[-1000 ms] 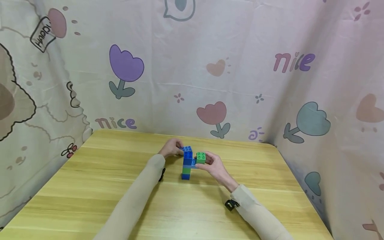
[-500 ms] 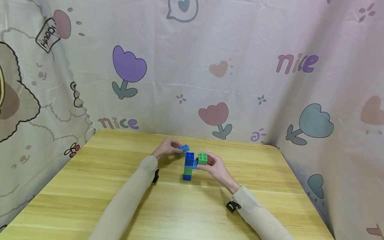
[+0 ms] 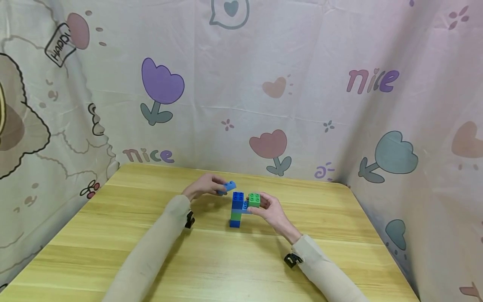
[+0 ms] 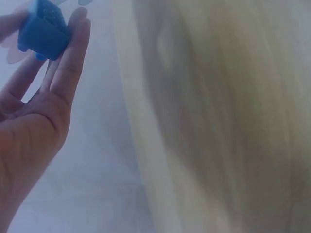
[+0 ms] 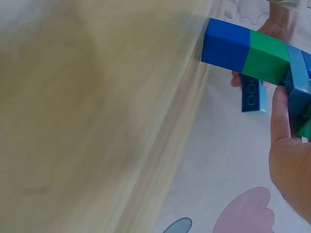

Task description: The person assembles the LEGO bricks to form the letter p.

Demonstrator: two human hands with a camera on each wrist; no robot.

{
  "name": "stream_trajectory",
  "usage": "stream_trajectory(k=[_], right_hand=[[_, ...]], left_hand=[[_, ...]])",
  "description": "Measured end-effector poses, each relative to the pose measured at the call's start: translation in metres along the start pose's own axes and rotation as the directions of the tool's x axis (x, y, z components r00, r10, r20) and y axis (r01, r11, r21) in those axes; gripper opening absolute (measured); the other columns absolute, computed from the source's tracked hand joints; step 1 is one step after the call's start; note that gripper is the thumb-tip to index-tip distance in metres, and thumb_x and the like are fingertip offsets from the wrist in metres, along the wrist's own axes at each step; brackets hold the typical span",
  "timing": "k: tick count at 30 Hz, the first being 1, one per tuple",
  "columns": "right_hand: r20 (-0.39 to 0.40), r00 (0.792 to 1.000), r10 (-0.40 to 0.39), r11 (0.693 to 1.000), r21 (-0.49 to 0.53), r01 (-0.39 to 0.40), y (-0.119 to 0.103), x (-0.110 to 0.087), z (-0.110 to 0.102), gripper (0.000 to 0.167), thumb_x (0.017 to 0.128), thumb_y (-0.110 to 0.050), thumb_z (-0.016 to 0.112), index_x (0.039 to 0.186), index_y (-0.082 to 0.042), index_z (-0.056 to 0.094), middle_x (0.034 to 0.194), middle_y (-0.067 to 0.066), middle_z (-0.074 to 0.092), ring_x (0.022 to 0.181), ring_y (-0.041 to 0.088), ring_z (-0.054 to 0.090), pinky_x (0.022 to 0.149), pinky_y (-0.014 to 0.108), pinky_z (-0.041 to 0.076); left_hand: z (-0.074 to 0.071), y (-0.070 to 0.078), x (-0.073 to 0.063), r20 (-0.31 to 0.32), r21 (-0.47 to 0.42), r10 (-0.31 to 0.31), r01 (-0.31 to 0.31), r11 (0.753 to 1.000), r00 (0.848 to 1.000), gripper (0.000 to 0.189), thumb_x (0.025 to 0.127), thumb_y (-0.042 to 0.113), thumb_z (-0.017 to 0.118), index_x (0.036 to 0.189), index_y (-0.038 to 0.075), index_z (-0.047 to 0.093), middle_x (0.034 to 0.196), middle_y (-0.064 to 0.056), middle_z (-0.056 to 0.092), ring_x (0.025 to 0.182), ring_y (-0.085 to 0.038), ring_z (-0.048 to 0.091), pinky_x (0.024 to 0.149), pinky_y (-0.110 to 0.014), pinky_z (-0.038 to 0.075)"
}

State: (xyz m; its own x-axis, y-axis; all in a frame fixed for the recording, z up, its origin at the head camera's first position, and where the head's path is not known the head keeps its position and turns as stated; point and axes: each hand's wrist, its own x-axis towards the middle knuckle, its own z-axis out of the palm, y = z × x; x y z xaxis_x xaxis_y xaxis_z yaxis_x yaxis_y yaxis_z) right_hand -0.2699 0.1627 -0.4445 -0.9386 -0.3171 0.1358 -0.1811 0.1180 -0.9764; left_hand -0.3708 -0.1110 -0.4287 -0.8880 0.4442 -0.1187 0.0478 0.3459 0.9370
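Observation:
My left hand (image 3: 207, 185) pinches a light blue building brick (image 3: 229, 186) in the air, just behind and left of the tower's top. In the left wrist view the same brick (image 4: 43, 34) sits tilted between thumb and fingertips. My right hand (image 3: 272, 211) grips the toy brick tower (image 3: 235, 215) from the right side. Its thumb and fingers lie around a green brick (image 3: 254, 199) and the light blue brick (image 5: 297, 90) jutting sideways under it. Dark blue and green bricks make up the upright column. Some of the right fingers are hidden behind the green brick.
The tower stands on a wooden table (image 3: 241, 260), which reaches back to a printed cloth (image 3: 211, 84). More of this cloth hangs at the left and right. Each wrist wears a black strap (image 3: 292, 259).
My left hand has drawn left from the tower's top, carrying the light blue brick away and exposing the dark blue studs. The right hand keeps its grip. The head view has shifted slightly.

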Motion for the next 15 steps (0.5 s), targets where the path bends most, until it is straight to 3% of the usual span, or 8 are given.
stream_trajectory(k=[7,15], right_hand=[[-0.009,1.0,0.017,0.999,0.03,-0.017,-0.002,-0.001,0.0,0.053,0.089,-0.012,0.072,0.136,0.003,0.051,0.131,0.024,0.06,0.104,0.014,0.065,0.085,0.023,0.055],[-0.004,1.0,0.021,0.999,0.029,-0.021,-0.003,-0.001,-0.001,0.052,0.09,-0.014,0.072,0.135,0.002,0.052,0.128,0.022,0.063,0.103,0.014,0.065,0.084,0.023,0.055]], left_hand=[[-0.002,0.015,-0.009,0.053,-0.038,0.055,-0.053,0.998,0.997,0.034,0.085,0.012,0.071,0.115,-0.003,0.067,0.101,-0.017,0.073,0.107,-0.048,0.064,0.097,-0.057,0.049],[-0.003,0.028,-0.015,0.083,-0.064,0.125,-0.12,0.991,0.989,0.033,0.089,0.016,0.071,0.116,-0.003,0.066,0.105,-0.018,0.072,0.105,-0.045,0.066,0.1,-0.06,0.046]])
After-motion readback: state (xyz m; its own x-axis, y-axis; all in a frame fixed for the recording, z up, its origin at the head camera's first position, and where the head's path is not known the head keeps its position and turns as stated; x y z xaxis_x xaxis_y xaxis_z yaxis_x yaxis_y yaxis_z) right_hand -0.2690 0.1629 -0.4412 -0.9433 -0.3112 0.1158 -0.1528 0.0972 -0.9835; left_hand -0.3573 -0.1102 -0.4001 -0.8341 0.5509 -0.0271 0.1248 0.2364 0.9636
